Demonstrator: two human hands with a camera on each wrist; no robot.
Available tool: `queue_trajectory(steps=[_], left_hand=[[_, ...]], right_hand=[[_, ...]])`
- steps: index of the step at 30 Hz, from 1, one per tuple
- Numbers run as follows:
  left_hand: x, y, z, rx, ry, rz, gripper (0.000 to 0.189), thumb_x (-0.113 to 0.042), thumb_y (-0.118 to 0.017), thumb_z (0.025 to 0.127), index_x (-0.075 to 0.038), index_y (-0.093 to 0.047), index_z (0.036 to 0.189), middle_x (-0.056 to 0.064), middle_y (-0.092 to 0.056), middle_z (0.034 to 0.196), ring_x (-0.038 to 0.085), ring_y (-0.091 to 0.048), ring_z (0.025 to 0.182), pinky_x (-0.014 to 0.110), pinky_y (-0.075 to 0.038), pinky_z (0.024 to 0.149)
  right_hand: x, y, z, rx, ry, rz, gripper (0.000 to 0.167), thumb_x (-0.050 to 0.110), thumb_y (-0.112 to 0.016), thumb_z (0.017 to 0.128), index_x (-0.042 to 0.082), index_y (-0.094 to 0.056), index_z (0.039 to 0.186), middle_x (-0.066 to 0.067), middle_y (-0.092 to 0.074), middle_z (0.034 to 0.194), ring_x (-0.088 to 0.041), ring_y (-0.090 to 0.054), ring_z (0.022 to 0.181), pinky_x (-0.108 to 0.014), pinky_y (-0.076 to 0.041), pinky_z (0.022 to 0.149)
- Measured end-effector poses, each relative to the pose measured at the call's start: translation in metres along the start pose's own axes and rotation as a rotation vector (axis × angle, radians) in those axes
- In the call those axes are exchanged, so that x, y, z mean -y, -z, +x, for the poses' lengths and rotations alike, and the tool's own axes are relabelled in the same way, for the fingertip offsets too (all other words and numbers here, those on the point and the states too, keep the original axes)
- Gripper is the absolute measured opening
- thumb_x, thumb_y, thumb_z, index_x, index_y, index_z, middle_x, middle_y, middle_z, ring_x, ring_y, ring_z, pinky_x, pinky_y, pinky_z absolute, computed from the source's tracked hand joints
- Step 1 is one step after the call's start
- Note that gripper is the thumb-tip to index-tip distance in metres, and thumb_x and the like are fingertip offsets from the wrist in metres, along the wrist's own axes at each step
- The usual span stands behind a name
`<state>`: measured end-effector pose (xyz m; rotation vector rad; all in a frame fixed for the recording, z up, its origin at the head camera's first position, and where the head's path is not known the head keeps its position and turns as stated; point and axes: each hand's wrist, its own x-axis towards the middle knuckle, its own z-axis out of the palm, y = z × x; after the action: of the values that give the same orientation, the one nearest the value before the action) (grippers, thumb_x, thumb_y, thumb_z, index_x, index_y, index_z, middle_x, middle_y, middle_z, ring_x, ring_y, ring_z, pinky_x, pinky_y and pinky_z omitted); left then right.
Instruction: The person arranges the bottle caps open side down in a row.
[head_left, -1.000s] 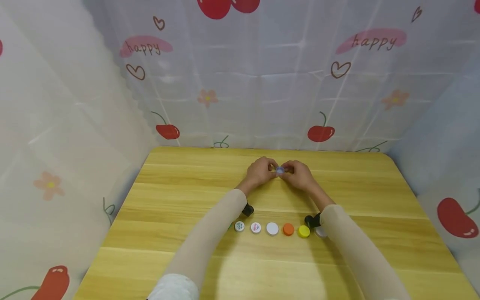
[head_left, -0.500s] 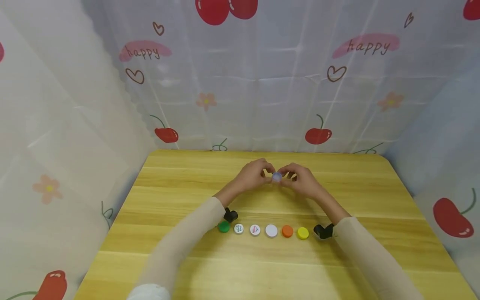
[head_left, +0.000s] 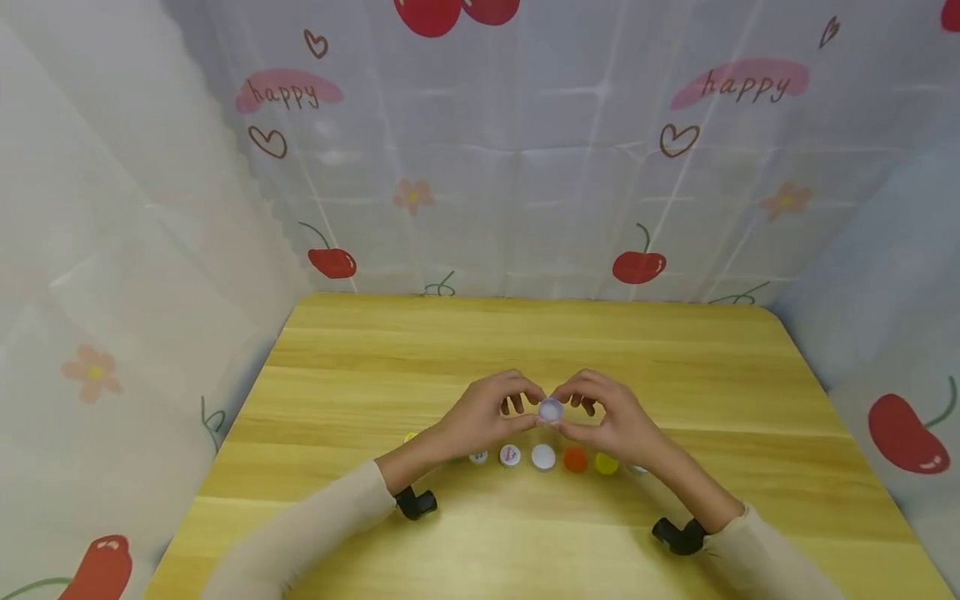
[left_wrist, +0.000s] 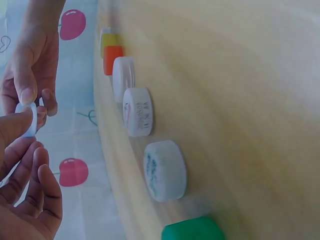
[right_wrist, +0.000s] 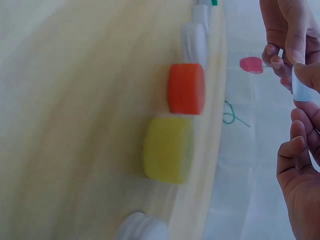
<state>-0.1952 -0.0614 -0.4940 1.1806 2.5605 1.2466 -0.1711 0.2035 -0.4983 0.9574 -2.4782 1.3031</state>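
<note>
A pale, translucent bottle cap [head_left: 551,410] is held up between both hands, above the table. My left hand [head_left: 480,417] pinches its left side with thumb and finger. The right hand [head_left: 618,421] pinches it from the right side, and the other fingers of both hands are loosely bent. Close below the hands runs a row of bottle caps: white with print [head_left: 510,455], plain white [head_left: 543,457], orange [head_left: 575,460] and yellow [head_left: 607,463]. A green cap [left_wrist: 192,231] shows in the left wrist view; my left arm hides it in the head view.
The wooden table [head_left: 360,358] reaches back to a printed curtain [head_left: 510,208]. Another yellow cap [head_left: 410,437] peeks out behind the left forearm. At the row's right end a whitish cap [right_wrist: 142,227] is partly covered by the right arm in the head view.
Both hands have come back toward the body with the pale cap between them, from the table's far part to just above the row. The forearms have spread further apart.
</note>
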Motion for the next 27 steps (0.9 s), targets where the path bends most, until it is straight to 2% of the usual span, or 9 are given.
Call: queue_trajectory(steps=[3, 5, 11, 15, 18, 20, 23, 27], left_hand=[[0.000, -0.002, -0.005, -0.006, 0.014, -0.025, 0.026, -0.030, -0.081, 0.099, -0.022, -0.075, 0.123, -0.003, -0.074, 0.115, 0.005, -0.065, 0.091, 0.028, -0.058, 0.078], [0.003, -0.003, -0.006, 0.010, 0.052, -0.108, 0.025, -0.030, -0.080, 0.100, -0.022, -0.076, 0.123, -0.005, -0.074, 0.116, 0.007, -0.066, 0.091, 0.027, -0.058, 0.079], [0.010, -0.009, -0.006, 0.064, 0.270, -0.427, 0.020, -0.032, -0.075, 0.103, -0.018, -0.081, 0.116, 0.002, -0.080, 0.110, 0.015, -0.071, 0.092, 0.027, -0.059, 0.081], [0.009, -0.011, -0.005, 0.083, 0.409, -0.578, 0.024, -0.030, -0.075, 0.103, -0.010, -0.081, 0.114, 0.004, -0.082, 0.107, 0.018, -0.072, 0.096, 0.029, -0.058, 0.083], [0.008, -0.012, -0.006, 0.078, 0.470, -0.650, 0.024, -0.028, -0.075, 0.102, -0.007, -0.082, 0.112, -0.001, -0.081, 0.101, 0.020, -0.068, 0.091, 0.029, -0.054, 0.079], [0.008, -0.013, -0.006, 0.072, 0.475, -0.661, 0.023, -0.027, -0.075, 0.102, -0.007, -0.082, 0.111, -0.004, -0.080, 0.096, 0.021, -0.064, 0.087, 0.029, -0.052, 0.075], [0.009, -0.013, -0.007, 0.065, 0.443, -0.658, 0.022, -0.025, -0.075, 0.102, -0.005, -0.082, 0.109, -0.004, -0.078, 0.092, 0.020, -0.059, 0.081, 0.028, -0.049, 0.070], [0.013, -0.013, -0.008, 0.036, 0.339, -0.534, 0.018, -0.027, -0.074, 0.102, -0.012, -0.082, 0.105, -0.002, -0.078, 0.094, 0.015, -0.061, 0.081, 0.026, -0.052, 0.071]], right_hand=[[0.002, -0.003, -0.003, 0.013, -0.011, 0.021, 0.034, 0.011, -0.092, 0.085, 0.024, -0.078, 0.113, 0.009, -0.072, 0.103, -0.021, -0.061, 0.087, -0.027, -0.051, 0.070], [0.003, -0.003, -0.004, 0.021, -0.019, 0.026, 0.033, 0.012, -0.092, 0.086, 0.024, -0.078, 0.113, 0.009, -0.072, 0.104, -0.022, -0.061, 0.088, -0.027, -0.051, 0.070], [0.003, -0.003, -0.004, 0.021, -0.017, 0.031, 0.033, 0.011, -0.092, 0.085, 0.021, -0.078, 0.114, 0.006, -0.073, 0.106, -0.019, -0.061, 0.089, -0.028, -0.051, 0.069], [0.002, -0.003, -0.005, 0.029, -0.011, 0.035, 0.034, 0.009, -0.091, 0.085, 0.021, -0.078, 0.115, 0.006, -0.073, 0.107, -0.015, -0.061, 0.090, -0.028, -0.049, 0.069], [0.001, -0.004, -0.007, 0.037, -0.017, 0.034, 0.034, 0.010, -0.091, 0.086, 0.023, -0.078, 0.115, 0.007, -0.072, 0.107, -0.013, -0.061, 0.090, -0.028, -0.049, 0.069], [0.001, -0.005, -0.008, 0.037, -0.016, 0.038, 0.034, 0.011, -0.091, 0.086, 0.024, -0.078, 0.115, 0.008, -0.072, 0.107, -0.013, -0.061, 0.091, -0.028, -0.049, 0.070], [0.001, -0.007, -0.008, 0.032, -0.018, 0.039, 0.036, 0.010, -0.091, 0.086, 0.025, -0.077, 0.115, 0.009, -0.072, 0.108, -0.013, -0.061, 0.091, -0.028, -0.049, 0.070], [0.000, -0.010, -0.008, 0.040, -0.027, 0.033, 0.037, 0.011, -0.090, 0.087, 0.024, -0.076, 0.118, 0.007, -0.072, 0.109, -0.013, -0.062, 0.090, -0.028, -0.051, 0.069]])
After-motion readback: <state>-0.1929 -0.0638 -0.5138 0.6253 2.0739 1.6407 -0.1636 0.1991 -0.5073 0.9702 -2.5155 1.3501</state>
